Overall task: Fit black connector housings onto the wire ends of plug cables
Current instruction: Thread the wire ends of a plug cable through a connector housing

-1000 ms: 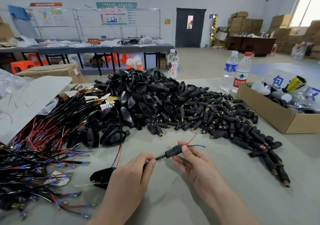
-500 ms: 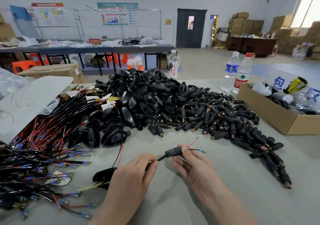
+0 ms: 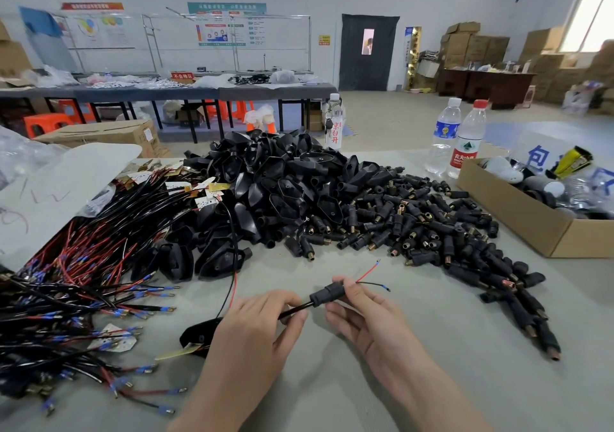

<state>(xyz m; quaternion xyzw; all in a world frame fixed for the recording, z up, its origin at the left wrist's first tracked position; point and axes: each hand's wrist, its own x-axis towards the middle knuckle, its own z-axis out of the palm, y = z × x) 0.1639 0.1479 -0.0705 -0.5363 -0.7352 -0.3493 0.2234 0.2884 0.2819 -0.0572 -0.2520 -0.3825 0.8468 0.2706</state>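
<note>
The grey cloth-covered table carries a broad heap of loose black plastic housings across its middle. A tangled bundle of red and black plug cables lies to the left, and an open brown cardboard box sits to the right. In front of the heap, both hands work on one piece. The left hand pinches a thin black cable between thumb and fingers. The right hand pinches a small black cylindrical connector housing, threaded on that cable, between thumb and forefinger, with its other fingers loosely spread. Two leads stick out past the housing: a fine red wire angled upward and a fine black wire with a blue tip, bent to the right.

I cannot tell whether the housing is fully seated. Several things could go wrong, in my judgement:
- Both grips are light fingertip pinches, so a firm push could make the housing slip or twist and kink the fine leads.
- A hard tug from the left hand could draw the leads back inside.
- The blue tip could catch on the housing's rim.
- The splayed red wire could snag a loose piece at the heap's near edge.
- A piece set down close to the heap could get mixed in with the unfitted parts.
</note>
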